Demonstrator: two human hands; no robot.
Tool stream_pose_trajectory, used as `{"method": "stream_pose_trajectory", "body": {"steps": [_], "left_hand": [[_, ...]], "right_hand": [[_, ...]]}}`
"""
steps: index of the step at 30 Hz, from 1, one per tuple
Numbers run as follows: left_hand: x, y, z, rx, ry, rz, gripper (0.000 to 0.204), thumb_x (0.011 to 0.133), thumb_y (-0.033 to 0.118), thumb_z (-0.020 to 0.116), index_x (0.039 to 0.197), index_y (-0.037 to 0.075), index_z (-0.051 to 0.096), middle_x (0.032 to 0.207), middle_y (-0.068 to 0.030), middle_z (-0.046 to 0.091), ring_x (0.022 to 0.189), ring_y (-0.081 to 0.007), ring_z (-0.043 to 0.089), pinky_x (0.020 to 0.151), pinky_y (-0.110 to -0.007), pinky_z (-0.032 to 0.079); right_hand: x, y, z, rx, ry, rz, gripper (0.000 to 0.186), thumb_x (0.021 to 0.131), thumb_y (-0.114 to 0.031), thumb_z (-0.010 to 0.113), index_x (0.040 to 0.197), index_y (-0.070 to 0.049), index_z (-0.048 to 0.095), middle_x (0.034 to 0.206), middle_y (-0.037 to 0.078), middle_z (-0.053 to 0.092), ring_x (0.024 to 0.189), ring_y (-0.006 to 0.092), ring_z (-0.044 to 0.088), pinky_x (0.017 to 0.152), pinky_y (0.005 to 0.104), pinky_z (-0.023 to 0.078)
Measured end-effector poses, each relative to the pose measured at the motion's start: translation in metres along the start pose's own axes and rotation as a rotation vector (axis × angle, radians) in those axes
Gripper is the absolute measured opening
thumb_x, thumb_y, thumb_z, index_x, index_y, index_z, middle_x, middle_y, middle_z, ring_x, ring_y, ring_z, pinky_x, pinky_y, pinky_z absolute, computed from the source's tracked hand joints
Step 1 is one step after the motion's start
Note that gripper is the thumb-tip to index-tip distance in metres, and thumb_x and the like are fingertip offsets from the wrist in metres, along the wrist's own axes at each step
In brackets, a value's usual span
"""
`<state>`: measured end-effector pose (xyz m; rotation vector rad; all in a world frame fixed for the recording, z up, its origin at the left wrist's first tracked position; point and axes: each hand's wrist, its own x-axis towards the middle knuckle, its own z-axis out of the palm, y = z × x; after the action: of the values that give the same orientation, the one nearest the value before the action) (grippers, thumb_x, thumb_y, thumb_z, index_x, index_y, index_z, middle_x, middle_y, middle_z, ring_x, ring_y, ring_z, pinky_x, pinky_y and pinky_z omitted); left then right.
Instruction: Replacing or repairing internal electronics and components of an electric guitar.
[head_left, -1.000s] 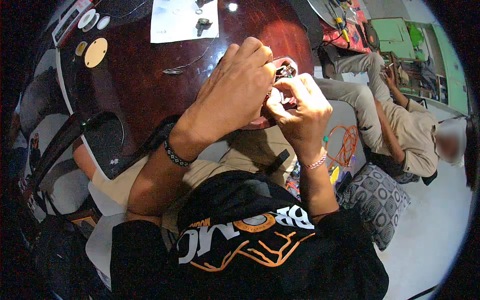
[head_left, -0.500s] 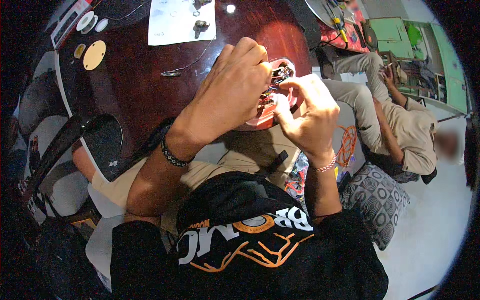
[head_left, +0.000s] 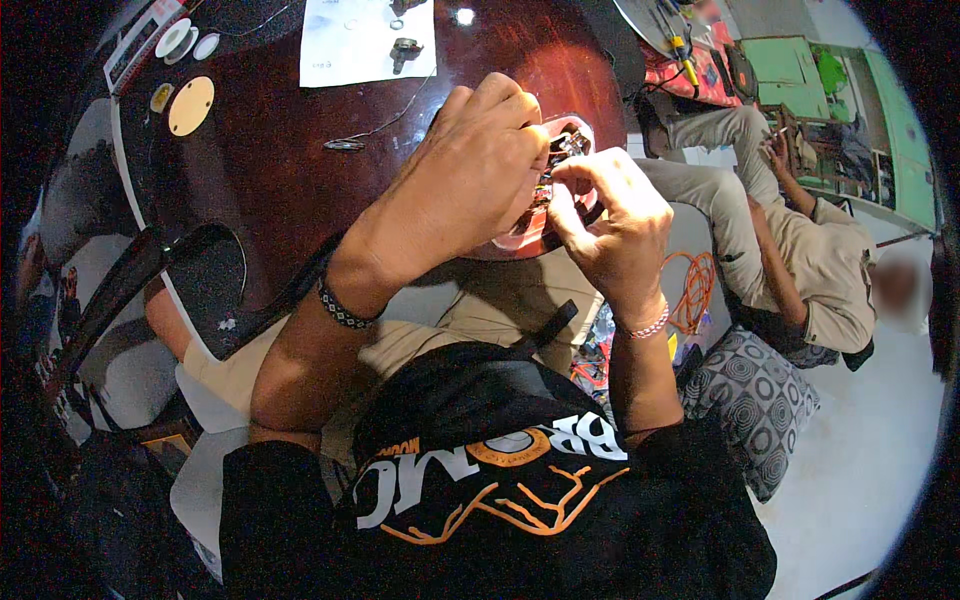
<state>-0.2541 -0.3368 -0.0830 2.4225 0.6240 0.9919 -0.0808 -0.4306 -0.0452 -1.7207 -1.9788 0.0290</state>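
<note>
A glossy dark red wooden body [head_left: 285, 185], looking like that of an electric guitar, lies before me. In its right part a pinkish-edged cavity [head_left: 520, 243] holds small metal parts and thin wires [head_left: 545, 188]. My left hand [head_left: 465, 165] is curled closed over the cavity's left side; what its fingertips hold is hidden behind the knuckles. From the right, my right hand [head_left: 620, 220] reaches in with thumb and forefinger bent toward each other at the wires. Whatever lies between those fingertips is too small to make out.
White paper [head_left: 365, 55] with a potentiometer [head_left: 404, 52] lies at the far side. A thin wire [head_left: 345, 145] and a cream oval plate [head_left: 190, 106] are to the left. A soldering iron [head_left: 687, 65] is far right. Beside me are an orange cable [head_left: 695, 290], a patterned cushion [head_left: 755, 405] and a seated person [head_left: 820, 255].
My right hand has shifted slightly left, its thumb and forefinger now closer together over the wires. My left hand stays nearly in place at the cavity.
</note>
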Motion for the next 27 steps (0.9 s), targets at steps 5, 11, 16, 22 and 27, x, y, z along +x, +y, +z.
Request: {"method": "stream_pose_trajectory", "body": {"steps": [5,11,16,22,27], "left_hand": [[0.000,-0.003,-0.002,-0.018,-0.012,-0.002,0.015,0.084,0.013,0.075,0.094,0.006,0.068,0.107,-0.0084,0.063,0.114,-0.0302,0.056,0.094,-0.043,0.044],[-0.001,-0.004,-0.002,-0.064,-0.012,-0.018,0.012,0.083,0.013,0.076,0.090,0.006,0.069,0.108,-0.0076,0.064,0.115,-0.0291,0.055,0.095,-0.043,0.043],[-0.002,-0.004,-0.003,-0.062,-0.016,-0.019,0.012,0.084,0.013,0.076,0.092,0.006,0.070,0.108,-0.0070,0.064,0.115,-0.0290,0.055,0.096,-0.043,0.043],[-0.001,-0.005,-0.003,-0.057,-0.035,-0.027,0.013,0.083,0.012,0.076,0.093,0.006,0.071,0.109,-0.0073,0.064,0.115,-0.0293,0.055,0.097,-0.043,0.042],[0.000,-0.004,-0.005,-0.048,-0.071,-0.036,0.016,0.083,0.010,0.075,0.097,0.005,0.069,0.112,-0.0086,0.063,0.117,-0.0307,0.054,0.098,-0.044,0.042]], "right_hand": [[0.002,-0.001,-0.003,-0.026,-0.057,-0.013,0.014,0.082,-0.010,0.078,0.094,-0.009,0.070,0.082,0.006,0.065,0.072,0.0207,0.067,0.066,0.0343,0.054],[0.005,-0.001,0.001,-0.009,-0.018,-0.056,0.013,0.081,-0.006,0.078,0.092,-0.008,0.070,0.081,0.006,0.065,0.071,0.0194,0.068,0.065,0.0323,0.055],[0.007,-0.001,0.001,0.032,-0.057,-0.036,0.016,0.081,-0.007,0.078,0.093,-0.007,0.068,0.084,0.006,0.065,0.071,0.0208,0.068,0.066,0.0330,0.056],[0.014,-0.001,-0.005,-0.001,-0.116,-0.094,0.019,0.080,-0.006,0.078,0.095,-0.008,0.066,0.085,0.006,0.063,0.070,0.0203,0.068,0.065,0.0335,0.055],[0.016,0.004,-0.003,-0.021,-0.147,-0.128,0.023,0.079,-0.014,0.080,0.096,-0.010,0.065,0.089,0.008,0.063,0.082,0.0290,0.067,0.074,0.0406,0.054]]}}
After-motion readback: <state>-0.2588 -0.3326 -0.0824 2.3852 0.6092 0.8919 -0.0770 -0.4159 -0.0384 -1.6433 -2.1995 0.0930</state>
